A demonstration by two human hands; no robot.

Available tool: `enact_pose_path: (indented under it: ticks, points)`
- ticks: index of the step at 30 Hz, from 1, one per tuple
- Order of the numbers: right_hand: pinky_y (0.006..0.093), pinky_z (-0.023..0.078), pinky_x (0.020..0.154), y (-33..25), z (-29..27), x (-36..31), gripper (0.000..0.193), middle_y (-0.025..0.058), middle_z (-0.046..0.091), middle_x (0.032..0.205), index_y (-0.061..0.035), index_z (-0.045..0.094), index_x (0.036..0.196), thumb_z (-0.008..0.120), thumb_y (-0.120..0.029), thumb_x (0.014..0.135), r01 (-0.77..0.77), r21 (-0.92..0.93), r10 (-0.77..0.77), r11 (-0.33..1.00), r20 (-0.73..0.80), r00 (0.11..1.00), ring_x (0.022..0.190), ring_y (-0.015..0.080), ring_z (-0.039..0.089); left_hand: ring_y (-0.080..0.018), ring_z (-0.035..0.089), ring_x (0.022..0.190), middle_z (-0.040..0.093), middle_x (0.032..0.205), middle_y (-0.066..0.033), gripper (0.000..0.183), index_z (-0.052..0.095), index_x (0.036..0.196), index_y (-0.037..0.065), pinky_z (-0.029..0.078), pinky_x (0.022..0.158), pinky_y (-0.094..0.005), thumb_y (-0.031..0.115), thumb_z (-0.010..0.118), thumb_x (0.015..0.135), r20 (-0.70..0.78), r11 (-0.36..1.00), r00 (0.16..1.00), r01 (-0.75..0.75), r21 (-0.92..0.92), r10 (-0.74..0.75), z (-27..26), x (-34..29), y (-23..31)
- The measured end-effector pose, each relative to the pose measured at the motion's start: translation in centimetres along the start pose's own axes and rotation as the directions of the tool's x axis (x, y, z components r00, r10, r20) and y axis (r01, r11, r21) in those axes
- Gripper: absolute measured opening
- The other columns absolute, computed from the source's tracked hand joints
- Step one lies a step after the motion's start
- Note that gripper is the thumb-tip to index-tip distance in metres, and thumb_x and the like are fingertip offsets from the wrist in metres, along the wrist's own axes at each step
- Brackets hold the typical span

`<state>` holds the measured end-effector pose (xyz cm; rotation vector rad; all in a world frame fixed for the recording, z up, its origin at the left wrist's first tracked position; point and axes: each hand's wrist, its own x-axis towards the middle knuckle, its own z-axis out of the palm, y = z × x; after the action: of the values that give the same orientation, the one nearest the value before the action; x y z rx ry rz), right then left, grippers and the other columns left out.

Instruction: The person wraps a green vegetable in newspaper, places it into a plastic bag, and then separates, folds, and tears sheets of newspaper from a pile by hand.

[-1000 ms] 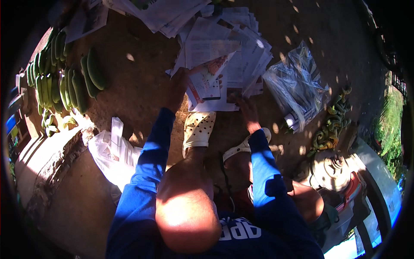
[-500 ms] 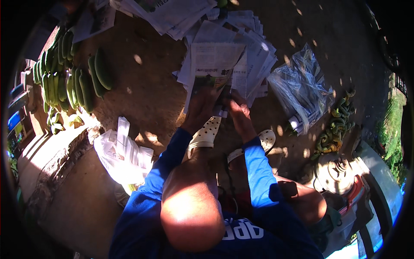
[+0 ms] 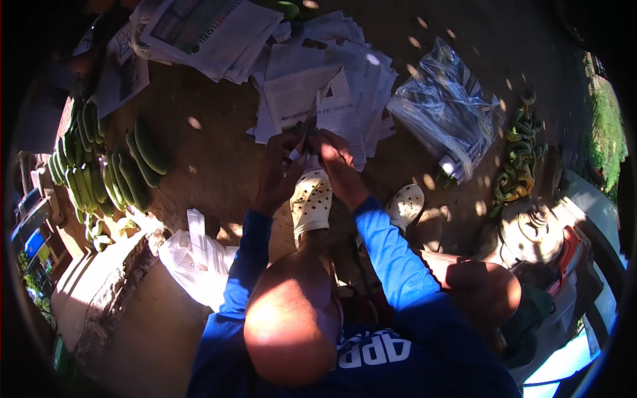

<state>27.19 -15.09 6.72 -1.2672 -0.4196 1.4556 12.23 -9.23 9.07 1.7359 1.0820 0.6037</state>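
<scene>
Both my hands work close together in front of my cream clog point(image 3: 310, 199), at the near edge of a newspaper sheet point(image 3: 302, 93). My left hand point(image 3: 275, 167) is closed on the sheet's near left part, where a pale edge curls up between the fingers. With bent fingers, my right hand point(image 3: 337, 159) grips the sheet beside it. A slanting edge runs up the sheet from between my hands; whether it is a fold or a tear I cannot tell. Shadow hides most fingertips. Beneath and beyond lies a loose pile of newspapers point(image 3: 371, 86).
More newspapers point(image 3: 206, 33) lie at the far left. Long green squash-like vegetables point(image 3: 123, 179) are heaped on the left. A white plastic bag point(image 3: 199, 265) sits near my left arm. To the right are a clear plastic bag point(image 3: 444, 106) and curled green-yellow plant pieces point(image 3: 521, 159).
My hands have come closer together and nearer to me, drawing the sheet's near edge in and bunching it. The whole view has shifted slightly.
</scene>
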Motion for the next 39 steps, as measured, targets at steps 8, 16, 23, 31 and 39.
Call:
enact_pose_path:
  ticks: [8, 16, 23, 31, 39]
  points:
    - [0.0285, 0.046, 0.083, -4.1, 2.1, 1.5, 0.028, 0.0042, 0.060, 0.108, -0.0057, 0.062, 0.113, 0.053, -0.025, 0.095, 0.215, -0.210, -0.215, 0.954, 0.024, 0.976, 0.092, 0.0130, 0.057, -0.0322, 0.056, 0.104, 0.053, 0.121, -0.0177, 0.057, 0.048, 0.134, 0.006, 0.047, 0.087, -0.0381, 0.009, 0.067, 0.081, -0.010, 0.965, 0.987, -0.156, 0.211, 0.161, -0.4, 0.8, 0.0]
    - [0.0329, 0.053, 0.077, -4.5, 2.6, 3.0, 0.039, 0.0046, 0.065, 0.097, -0.0026, 0.064, 0.108, 0.056, -0.040, 0.097, 0.047, 0.126, -0.059, 0.991, 0.092, 0.994, 0.092, 0.0151, 0.063, -0.0308, 0.060, 0.108, 0.061, 0.119, -0.0200, 0.042, 0.055, 0.128, 0.000, 0.046, 0.093, -0.0398, 0.019, 0.064, 0.092, 0.082, 0.949, 0.945, 0.316, 0.006, -0.315, -2.5, 4.1, -3.4]
    - [0.0434, 0.051, 0.079, -3.1, -2.6, 6.0, 0.034, 0.0199, 0.058, 0.108, -0.0025, 0.060, 0.107, 0.071, -0.024, 0.082, 0.112, -0.564, -0.270, 0.818, -0.205, 0.941, 0.096, 0.0347, 0.063, -0.0169, 0.058, 0.105, 0.063, 0.116, -0.0095, 0.042, 0.056, 0.126, -0.005, 0.045, 0.094, -0.0323, 0.021, 0.061, 0.094, -0.097, 0.940, 0.948, 0.280, -0.197, -0.303, -9.3, 5.7, 0.9]
    - [0.0407, 0.048, 0.081, -4.4, -4.3, 12.7, 0.037, 0.0181, 0.063, 0.103, -0.0033, 0.060, 0.118, 0.067, -0.026, 0.089, 0.303, -0.796, -0.336, 0.524, 0.134, 0.932, 0.096, 0.0292, 0.062, -0.0164, 0.060, 0.103, 0.063, 0.116, -0.0111, 0.048, 0.053, 0.131, -0.003, 0.047, 0.090, -0.0306, 0.021, 0.063, 0.090, -0.024, 0.889, 0.925, 0.356, -0.287, -0.379, -14.7, 4.8, 6.4]
    - [0.0376, 0.047, 0.079, -13.0, 0.1, 11.8, 0.040, 0.0134, 0.068, 0.090, 0.0004, 0.066, 0.109, 0.063, -0.036, 0.092, 0.360, -0.673, 0.015, 0.646, 0.482, 0.876, 0.085, 0.0196, 0.059, -0.0210, 0.065, 0.102, 0.065, 0.115, -0.0143, 0.032, 0.059, 0.120, -0.004, 0.051, 0.094, -0.0322, 0.010, 0.059, 0.093, -0.086, 0.580, 0.808, 0.339, -0.741, -0.582, -23.6, 1.4, 5.5]
